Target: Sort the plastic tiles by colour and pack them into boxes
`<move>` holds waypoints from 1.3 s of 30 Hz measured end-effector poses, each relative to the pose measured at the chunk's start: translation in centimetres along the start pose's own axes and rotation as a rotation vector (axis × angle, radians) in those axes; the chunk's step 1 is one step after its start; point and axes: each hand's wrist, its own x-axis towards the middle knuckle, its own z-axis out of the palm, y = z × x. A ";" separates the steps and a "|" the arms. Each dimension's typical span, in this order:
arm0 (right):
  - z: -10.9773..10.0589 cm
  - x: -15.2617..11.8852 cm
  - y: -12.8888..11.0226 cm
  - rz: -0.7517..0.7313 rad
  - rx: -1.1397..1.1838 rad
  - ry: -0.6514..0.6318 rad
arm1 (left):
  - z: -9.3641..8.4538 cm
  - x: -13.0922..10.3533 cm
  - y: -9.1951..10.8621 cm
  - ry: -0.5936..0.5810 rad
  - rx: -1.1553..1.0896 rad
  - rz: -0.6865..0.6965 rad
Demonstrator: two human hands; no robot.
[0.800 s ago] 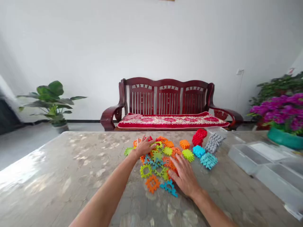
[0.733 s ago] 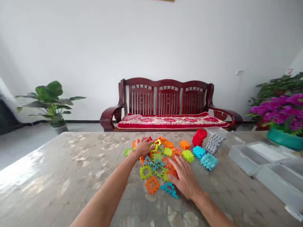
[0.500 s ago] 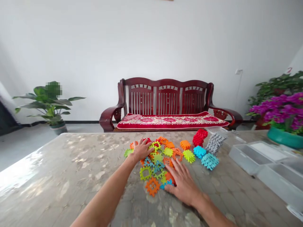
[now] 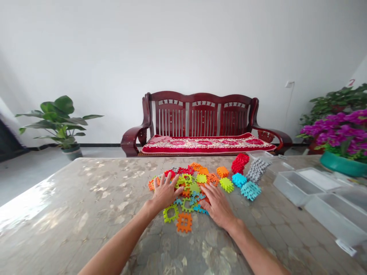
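Loose notched plastic pieces in green, orange, blue and red lie in a pile on the patterned table. My left hand rests spread on the pile's left side, beside a green square frame. On the right side, my right hand lies with fingers apart over orange and blue pieces. Nearest me is an orange windowed square. Right of the pile stand stacks: orange, lime, red, bright blue, teal and grey.
Clear plastic boxes stand on the table's right, with a teal pot of purple flowers behind. A red wooden bench is beyond the far edge. A potted plant stands at the left.
My left hand has come nearer and slightly left, and my right hand has moved forward. Some pieces in the pile have shifted; more red and grey ones show at its far left.
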 end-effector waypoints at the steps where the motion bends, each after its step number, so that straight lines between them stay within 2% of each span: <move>1: -0.4 -0.2 -0.2 0.009 0.007 0.027 | 0.0 -0.9 0.1 0.000 0.002 0.059; 3: -1.2 -0.7 -0.5 0.014 0.037 0.041 | 0.1 -2.9 0.3 -0.003 -0.006 0.202; 6: -2.1 -1.7 -1.1 -0.009 0.088 -0.022 | 0.3 -5.4 1.2 -0.040 -0.019 0.395; 9: -2.2 -2.2 -1.3 -0.003 0.105 -0.060 | 0.6 -6.5 2.3 -0.062 -0.001 0.465; 17: -1.1 -1.5 -0.1 -0.002 0.140 0.017 | 2.2 -5.0 5.0 0.114 0.009 0.332; 20: -0.9 -1.7 0.1 -0.010 0.148 0.039 | 2.0 -4.4 5.2 0.162 -0.036 0.307; 22: -0.9 -1.8 0.1 -0.007 0.157 0.057 | 1.2 -4.0 4.6 0.196 -0.061 0.238; 26: -1.0 -1.8 0.0 0.027 0.165 0.082 | -0.7 -3.0 1.9 0.224 -0.026 -0.071; 29: -1.0 -1.7 -0.1 0.051 0.152 0.085 | -1.2 -2.5 0.1 0.178 -0.016 -0.254; 34: -0.7 -1.7 0.0 0.058 0.145 0.080 | -0.8 -1.8 -0.9 0.115 -0.007 -0.290; 39: -0.7 -1.8 0.1 0.065 0.151 0.078 | -0.6 -1.5 -0.7 0.170 -0.010 -0.273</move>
